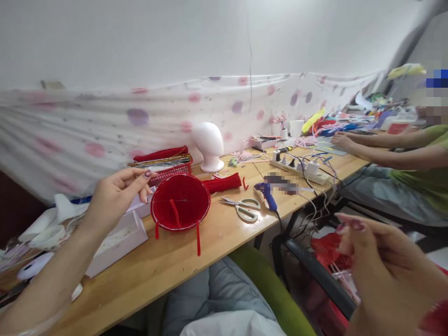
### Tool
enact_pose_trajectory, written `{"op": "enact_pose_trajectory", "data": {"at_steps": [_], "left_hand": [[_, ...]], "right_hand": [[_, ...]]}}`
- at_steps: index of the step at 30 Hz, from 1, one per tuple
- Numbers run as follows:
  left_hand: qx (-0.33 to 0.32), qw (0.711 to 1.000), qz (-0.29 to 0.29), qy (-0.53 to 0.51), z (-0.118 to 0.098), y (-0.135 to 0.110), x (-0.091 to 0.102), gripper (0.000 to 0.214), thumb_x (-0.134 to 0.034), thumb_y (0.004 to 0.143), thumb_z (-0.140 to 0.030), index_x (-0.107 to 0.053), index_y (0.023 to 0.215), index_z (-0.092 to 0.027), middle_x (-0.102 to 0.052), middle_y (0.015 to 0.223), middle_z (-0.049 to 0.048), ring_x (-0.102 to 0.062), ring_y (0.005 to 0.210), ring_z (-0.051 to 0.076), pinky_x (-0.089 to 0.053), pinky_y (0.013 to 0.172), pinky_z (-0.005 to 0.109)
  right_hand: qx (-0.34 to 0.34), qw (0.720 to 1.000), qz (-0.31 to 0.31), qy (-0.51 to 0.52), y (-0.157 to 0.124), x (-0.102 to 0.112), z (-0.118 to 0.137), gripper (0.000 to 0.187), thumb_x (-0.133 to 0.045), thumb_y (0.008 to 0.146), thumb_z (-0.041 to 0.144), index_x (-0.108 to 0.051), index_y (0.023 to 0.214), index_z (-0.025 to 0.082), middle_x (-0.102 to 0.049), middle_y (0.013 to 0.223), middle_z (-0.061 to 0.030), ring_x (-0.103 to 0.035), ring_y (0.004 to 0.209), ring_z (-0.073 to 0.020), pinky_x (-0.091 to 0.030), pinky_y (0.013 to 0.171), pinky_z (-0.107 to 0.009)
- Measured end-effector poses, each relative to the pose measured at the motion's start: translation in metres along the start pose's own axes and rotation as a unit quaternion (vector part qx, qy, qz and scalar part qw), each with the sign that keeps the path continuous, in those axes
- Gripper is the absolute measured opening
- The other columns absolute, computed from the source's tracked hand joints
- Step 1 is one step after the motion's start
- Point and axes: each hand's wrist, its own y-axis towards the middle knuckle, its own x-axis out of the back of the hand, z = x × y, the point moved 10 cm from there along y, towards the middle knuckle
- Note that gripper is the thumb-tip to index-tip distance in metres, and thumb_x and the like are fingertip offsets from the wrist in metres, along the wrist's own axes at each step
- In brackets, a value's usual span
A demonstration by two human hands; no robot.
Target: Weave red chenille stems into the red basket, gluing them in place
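A round red fuzzy piece (185,210), hollow like a shallow bowl with a pale rim, faces me at the table's front. Short red pipe cleaner ends stick out at its lower rim and inside it. Just left of that rim, my left hand (121,196) is closed in a pinch; whether it touches the rim I cannot tell. Far to the right, over the black chair arm, my right hand (385,266) is pinched too. Anything between either set of fingertips is too fine to make out. Behind the red piece lies a bundle of red pipe cleaners (226,183).
Open scissors (245,206) and a blue glue gun (268,195) lie right of the red piece. A white foam head (210,144), red basket (171,171) and power strip (308,172) stand behind. White box (122,247) at left. A co-worker's hands (343,140) rest on the table.
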Motion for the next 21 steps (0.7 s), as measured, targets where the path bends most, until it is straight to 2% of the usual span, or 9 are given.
{"op": "enact_pose_trajectory", "data": {"at_steps": [2, 4, 7, 10, 12, 15, 17, 19, 21], "left_hand": [[0.006, 1.0, -0.028, -0.007, 0.021, 0.009, 0.004, 0.024, -0.06, 0.082, -0.04, -0.065, 0.082, -0.017, -0.062, 0.064, -0.0022, -0.062, 0.075, 0.013, -0.052, 0.082, 0.027], [0.011, 0.999, -0.036, -0.008, 0.047, 0.019, 0.003, 0.027, -0.059, 0.083, -0.041, -0.065, 0.088, -0.015, -0.069, 0.083, 0.0026, -0.064, 0.085, 0.016, -0.051, 0.089, 0.032], [0.003, 0.999, -0.025, 0.02, 0.082, 0.034, -0.005, 0.034, -0.062, 0.078, -0.039, -0.066, 0.102, -0.015, -0.069, 0.108, 0.0084, -0.064, 0.101, 0.022, -0.049, 0.096, 0.04], [-0.022, 0.999, -0.007, 0.045, 0.105, 0.044, -0.02, 0.047, -0.062, 0.076, -0.042, -0.063, 0.117, -0.018, -0.062, 0.128, 0.0108, -0.06, 0.114, 0.026, -0.048, 0.1, 0.043], [-0.046, 0.995, 0.018, 0.082, 0.11, 0.048, -0.036, 0.055, -0.059, 0.08, -0.044, -0.057, 0.129, -0.02, -0.058, 0.137, 0.0107, -0.059, 0.119, 0.026, -0.048, 0.103, 0.044], [-0.055, 0.981, 0.06, 0.174, 0.114, 0.048, -0.054, 0.053, -0.049, 0.086, -0.034, -0.052, 0.138, -0.022, -0.062, 0.136, 0.008, -0.062, 0.12, 0.025, -0.049, 0.103, 0.043], [-0.06, 0.966, 0.076, 0.241, 0.115, 0.045, -0.052, 0.048, -0.04, 0.087, -0.025, -0.059, 0.132, -0.025, -0.068, 0.127, 0.0045, -0.066, 0.115, 0.025, -0.052, 0.098, 0.041], [-0.06, 0.952, 0.069, 0.293, 0.118, 0.039, -0.036, 0.045, -0.039, 0.088, -0.025, -0.064, 0.125, -0.026, -0.072, 0.118, 0.0022, -0.069, 0.107, 0.025, -0.056, 0.092, 0.039], [-0.061, 0.939, 0.037, 0.336, 0.127, 0.031, -0.009, 0.041, -0.04, 0.088, -0.03, -0.068, 0.117, -0.028, -0.075, 0.11, 0.0002, -0.072, 0.098, 0.028, -0.058, 0.086, 0.041]], "right_hand": [[0.024, 0.997, 0.074, 0.003, -0.011, -0.032, 0.011, 0.019, -0.064, 0.088, 0.044, -0.07, 0.079, 0.028, -0.05, 0.049, 0.0045, -0.043, 0.045, -0.0144, -0.033, 0.048, -0.03], [0.059, 0.985, 0.161, -0.002, -0.024, -0.064, 0.017, 0.035, -0.061, 0.09, 0.044, -0.061, 0.062, 0.024, -0.047, 0.042, 0.0059, -0.041, 0.039, -0.0102, -0.029, 0.044, -0.028], [0.151, 0.949, 0.277, 0.015, -0.043, -0.115, 0.025, 0.053, -0.053, 0.096, 0.039, -0.044, 0.047, 0.021, -0.044, 0.04, 0.005, -0.041, 0.039, -0.0079, -0.029, 0.047, -0.026], [0.247, 0.911, 0.33, 0.03, -0.051, -0.163, 0.032, 0.056, -0.045, 0.099, 0.033, -0.038, 0.045, 0.021, -0.042, 0.041, 0.0032, -0.042, 0.04, -0.0096, -0.028, 0.048, -0.027], [0.26, 0.901, 0.346, 0.003, -0.045, -0.199, 0.028, 0.054, -0.042, 0.1, 0.031, -0.038, 0.047, 0.021, -0.045, 0.043, 0.0023, -0.044, 0.043, -0.0109, -0.029, 0.05, -0.028], [0.261, 0.871, 0.401, -0.109, -0.037, -0.257, 0.016, 0.04, -0.044, 0.1, 0.032, -0.051, 0.061, 0.021, -0.057, 0.055, -0.0001, -0.053, 0.053, -0.015, -0.032, 0.055, -0.028], [0.255, 0.839, 0.45, -0.169, -0.036, -0.29, 0.006, 0.027, -0.047, 0.098, 0.031, -0.058, 0.076, 0.02, -0.064, 0.07, -0.0029, -0.059, 0.066, -0.0186, -0.035, 0.06, -0.029], [0.244, 0.814, 0.489, -0.197, -0.036, -0.316, -0.004, 0.017, -0.05, 0.097, 0.027, -0.059, 0.084, 0.02, -0.067, 0.081, -0.005, -0.062, 0.077, -0.0207, -0.039, 0.066, -0.03], [0.25, 0.793, 0.516, -0.207, -0.039, -0.337, -0.009, 0.013, -0.051, 0.096, 0.023, -0.06, 0.089, 0.019, -0.067, 0.087, -0.0064, -0.062, 0.084, -0.022, -0.041, 0.07, -0.03]]}}
